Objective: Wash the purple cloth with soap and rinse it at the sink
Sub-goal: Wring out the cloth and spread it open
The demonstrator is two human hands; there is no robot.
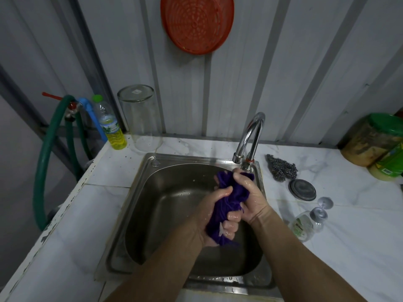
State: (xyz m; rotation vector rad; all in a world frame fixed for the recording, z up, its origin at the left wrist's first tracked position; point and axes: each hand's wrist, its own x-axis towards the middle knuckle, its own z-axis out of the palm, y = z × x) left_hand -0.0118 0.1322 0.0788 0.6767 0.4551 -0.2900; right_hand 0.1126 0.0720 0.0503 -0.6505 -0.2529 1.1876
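The purple cloth (226,202) is bunched into a wet twisted roll over the steel sink (139,197). My left hand (214,216) grips its lower part from the left, fingers curled under it. My right hand (250,192) clamps its upper part from the right. Both hands are wet. The chrome tap (250,136) arches behind the cloth, with its spout just above my right hand. No water stream is clear to see. A clear soap pump bottle (305,223) lies on its side on the counter, to the right of the sink.
On the white marble counter (349,236): a steel scourer (281,168), a round metal lid (302,189), green-lidded jars (375,140) far right, an upturned glass jar (139,118) and a yellow liquid bottle (111,125) back left. A green hose (45,162) hangs left. An orange basket (196,22) hangs on the wall.
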